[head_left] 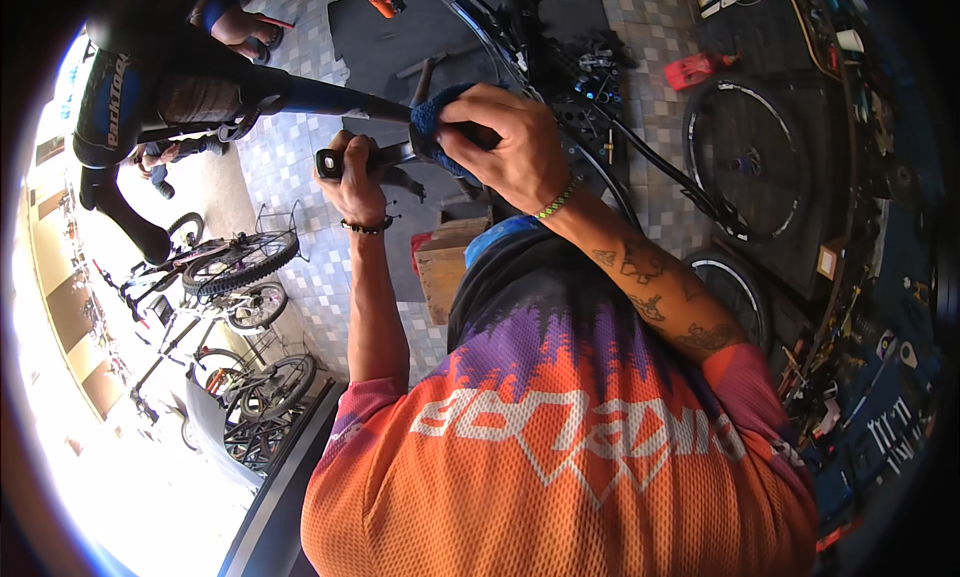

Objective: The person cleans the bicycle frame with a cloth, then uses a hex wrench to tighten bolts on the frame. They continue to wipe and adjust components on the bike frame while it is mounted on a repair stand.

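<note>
Right hand (512, 145): fingers closed on blue cloth (432, 109). Blue cloth: bunched at end of dark stand arm (325, 97), partly hidden behind right hand. Left hand (355, 184): fingers wrapped round black handle (329, 164). Stand arm: crosses upper left, blocking view of floor. Wooden box (450, 274): beyond torso. Red container (690, 71), bike wheel (745, 164): right. Parked bikes (243, 265): left.

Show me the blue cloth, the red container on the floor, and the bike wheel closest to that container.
Blue cloth (427, 127): head view, on its bunched left part.
Red container (690, 72): head view, middle of its body.
Bike wheel (745, 164): head view, on its hub.
</note>
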`<state>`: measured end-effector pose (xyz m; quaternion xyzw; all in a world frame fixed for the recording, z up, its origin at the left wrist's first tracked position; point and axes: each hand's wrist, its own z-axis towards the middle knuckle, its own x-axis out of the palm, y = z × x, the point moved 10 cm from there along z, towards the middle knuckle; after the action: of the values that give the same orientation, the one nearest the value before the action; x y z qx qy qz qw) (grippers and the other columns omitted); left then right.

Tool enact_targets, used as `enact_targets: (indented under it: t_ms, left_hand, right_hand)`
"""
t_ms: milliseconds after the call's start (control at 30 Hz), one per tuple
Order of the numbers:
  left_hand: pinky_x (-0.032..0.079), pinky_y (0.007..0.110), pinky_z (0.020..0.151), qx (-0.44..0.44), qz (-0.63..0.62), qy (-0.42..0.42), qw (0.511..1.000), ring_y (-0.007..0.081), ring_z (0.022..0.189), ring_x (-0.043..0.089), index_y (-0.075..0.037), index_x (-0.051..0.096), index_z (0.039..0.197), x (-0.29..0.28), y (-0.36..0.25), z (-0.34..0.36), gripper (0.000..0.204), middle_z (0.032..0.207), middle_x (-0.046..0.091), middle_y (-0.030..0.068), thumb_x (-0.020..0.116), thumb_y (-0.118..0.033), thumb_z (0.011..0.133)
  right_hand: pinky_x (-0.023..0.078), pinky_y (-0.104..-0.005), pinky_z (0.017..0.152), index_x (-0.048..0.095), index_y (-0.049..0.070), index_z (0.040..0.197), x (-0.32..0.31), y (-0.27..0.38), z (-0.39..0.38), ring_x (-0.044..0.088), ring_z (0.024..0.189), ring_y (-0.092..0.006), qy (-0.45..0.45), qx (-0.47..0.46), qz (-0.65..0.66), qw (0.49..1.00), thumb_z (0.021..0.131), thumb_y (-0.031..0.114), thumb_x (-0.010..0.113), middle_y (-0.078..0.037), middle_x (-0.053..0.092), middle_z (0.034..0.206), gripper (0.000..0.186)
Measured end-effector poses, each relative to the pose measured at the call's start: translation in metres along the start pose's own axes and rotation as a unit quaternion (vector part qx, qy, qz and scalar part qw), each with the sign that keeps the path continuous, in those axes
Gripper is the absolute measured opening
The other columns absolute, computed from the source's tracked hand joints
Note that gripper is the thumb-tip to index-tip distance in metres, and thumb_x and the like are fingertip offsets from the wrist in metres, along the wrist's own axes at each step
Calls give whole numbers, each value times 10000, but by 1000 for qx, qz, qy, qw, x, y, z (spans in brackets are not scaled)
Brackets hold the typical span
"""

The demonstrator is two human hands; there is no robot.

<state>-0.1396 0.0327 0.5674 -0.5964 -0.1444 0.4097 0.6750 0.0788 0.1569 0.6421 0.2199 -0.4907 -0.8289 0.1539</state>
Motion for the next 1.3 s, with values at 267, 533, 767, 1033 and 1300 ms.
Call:
enact_targets:
  t_ms: [267, 533, 767, 1033, 1300]
  left_hand:
    - [494, 347, 552, 124, 110, 77, 983, 240, 643, 661, -32, 683, 941, -3, 2, -3, 310, 764, 639, 100, 734, 70, 653]
    - [389, 283, 529, -27, -74, 15, 997, 109, 617, 519, 35, 626, 748, 10, 3, -4, 276, 705, 582, 32, 619, -182, 918]
    - [426, 326, 539, 35, 8, 47, 998, 190, 616, 584, -26, 663, 872, 0, 20, -7, 143, 739, 607, 73, 707, -75, 745]
    - [295, 313, 530, -54, 7, 30, 998, 73, 596, 356, -15, 527, 694, 27, -2, -11, 275, 598, 430, -22, 622, -152, 913]
    - [409, 323, 522, -8, 126, 52, 991, 97, 557, 410, 6, 570, 754, 49, -44, -16, 277, 579, 464, 66, 739, -151, 908]
  right_hand:
    - [553, -279, 711, 696, 12, 890, 20, -25, 4, 686, 716, -129, 118, 188, 32, 975, 814, 46, 795, -68, 733, 850, 130]
    - [543, -281, 824, 741, 6, 1045, -3, -38, -3, 683, 870, -94, -66, 234, 290, 926, 971, 180, 714, -40, 752, 954, 191]
    - [547, -236, 828, 794, 38, 1118, 4, -76, -52, 712, 904, -83, 24, 455, 254, 853, 1050, 467, 643, -23, 775, 1022, 460]
    - [576, -224, 772, 776, 21, 1111, 18, -39, -38, 712, 867, -85, -26, 413, 369, 832, 941, 242, 816, -32, 765, 979, 283]
    - [547, -265, 832, 725, -21, 1112, -26, -40, -41, 657, 927, -85, -108, 342, 322, 876, 1001, 189, 729, -41, 730, 990, 238]
